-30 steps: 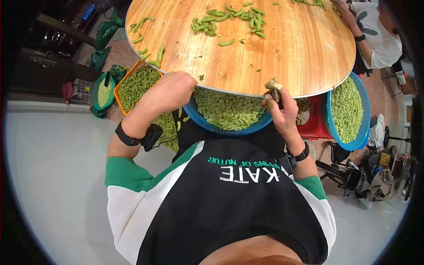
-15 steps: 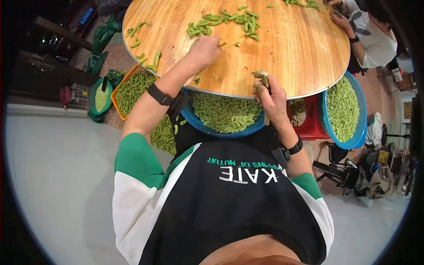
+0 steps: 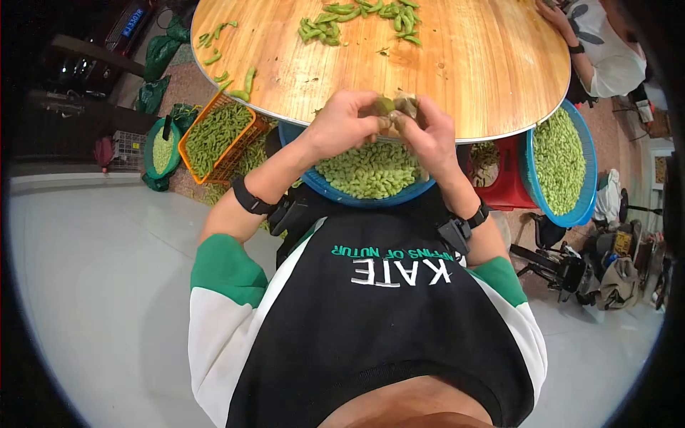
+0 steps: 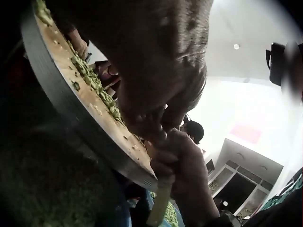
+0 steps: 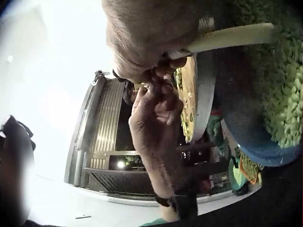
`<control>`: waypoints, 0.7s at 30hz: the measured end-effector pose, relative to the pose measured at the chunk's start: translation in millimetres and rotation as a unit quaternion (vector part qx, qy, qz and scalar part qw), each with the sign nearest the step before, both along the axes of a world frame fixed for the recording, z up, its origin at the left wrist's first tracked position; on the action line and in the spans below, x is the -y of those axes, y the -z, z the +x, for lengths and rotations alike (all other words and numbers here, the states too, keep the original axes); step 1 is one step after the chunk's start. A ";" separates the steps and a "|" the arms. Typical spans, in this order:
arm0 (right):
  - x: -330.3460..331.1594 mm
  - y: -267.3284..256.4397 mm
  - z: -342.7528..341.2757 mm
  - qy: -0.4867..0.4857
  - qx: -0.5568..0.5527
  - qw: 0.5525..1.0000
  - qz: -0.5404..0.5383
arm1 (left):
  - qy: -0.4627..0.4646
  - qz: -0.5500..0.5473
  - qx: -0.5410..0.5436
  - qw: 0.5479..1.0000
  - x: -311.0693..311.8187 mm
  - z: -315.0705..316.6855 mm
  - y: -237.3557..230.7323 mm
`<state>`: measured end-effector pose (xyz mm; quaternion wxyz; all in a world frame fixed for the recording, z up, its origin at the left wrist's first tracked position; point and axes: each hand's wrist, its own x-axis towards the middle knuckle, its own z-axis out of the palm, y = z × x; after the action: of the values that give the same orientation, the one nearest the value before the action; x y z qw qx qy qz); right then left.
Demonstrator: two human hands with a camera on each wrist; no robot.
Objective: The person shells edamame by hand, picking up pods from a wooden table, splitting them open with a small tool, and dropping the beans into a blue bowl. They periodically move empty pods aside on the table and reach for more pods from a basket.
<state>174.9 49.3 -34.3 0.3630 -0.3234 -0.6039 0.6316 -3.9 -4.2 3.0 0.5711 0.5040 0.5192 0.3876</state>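
Observation:
Both hands meet above the near edge of the round wooden table (image 3: 485,93). A green pod (image 3: 385,105) is pinched in the curled fingers of the left hand (image 3: 341,127), touching the fingertips of the right hand (image 3: 432,139). In the right wrist view, a pale stick-like handle (image 5: 232,39) extends from the right hand's grip; its working end is hidden. Below the hands, a blue basin (image 3: 332,194) holds shelled green beans (image 3: 371,171). Loose pods (image 3: 320,30) lie farther back on the tabletop.
An orange basket (image 3: 232,153) of pods stands at the left, beyond it a green container (image 3: 153,167) of beans. Another blue basin (image 3: 591,175) and a red stool-like object (image 3: 505,175) are at the right. Another person (image 3: 603,60) sits at the table's far right.
The left hand went out to the pods on the table, then came back with one to the right hand. The right hand shifted slightly left and up.

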 end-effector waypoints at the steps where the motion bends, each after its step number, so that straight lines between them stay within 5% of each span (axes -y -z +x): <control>1: 1.0 -0.5 0.2 0.043 0.038 0.984 0.171 | -0.001 0.000 0.001 1.000 -0.2 -0.2 -3.1; 2: 2.7 -0.3 0.7 0.084 0.076 0.935 0.336 | -0.001 -0.041 0.086 0.995 0.9 -0.6 -5.0; 3: 2.7 0.6 3.4 0.083 0.078 0.936 0.334 | -0.001 -0.083 0.169 0.982 2.7 -1.0 -4.9; 5: -0.4 1.1 8.6 0.019 0.088 0.868 0.489 | 0.000 -0.113 0.204 0.972 0.9 -7.6 1.8; 9: 4.8 -7.9 11.3 0.012 0.087 0.877 0.472 | -0.004 -0.125 0.257 0.958 -0.8 -9.2 14.4; 11: 11.9 -12.0 13.1 0.008 0.041 0.985 0.167 | -0.016 -0.100 0.268 0.958 1.1 -6.5 13.0; 12: 12.6 -12.2 14.8 0.008 0.041 0.985 0.167 | -0.056 -0.069 0.253 0.963 2.6 -3.2 10.6; 14: 14.6 -10.9 20.2 -0.065 -0.013 0.993 -0.095 | -0.096 -0.040 0.239 0.965 4.7 2.6 6.4; 21: 25.7 -0.1 11.5 -0.086 -0.098 0.985 -0.117 | -0.095 0.018 0.219 0.971 4.6 6.2 16.0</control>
<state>186.4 23.6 -34.2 0.3247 -0.2469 -0.5130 0.7553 2.3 -8.9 -13.0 0.6225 0.3653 0.4202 0.5500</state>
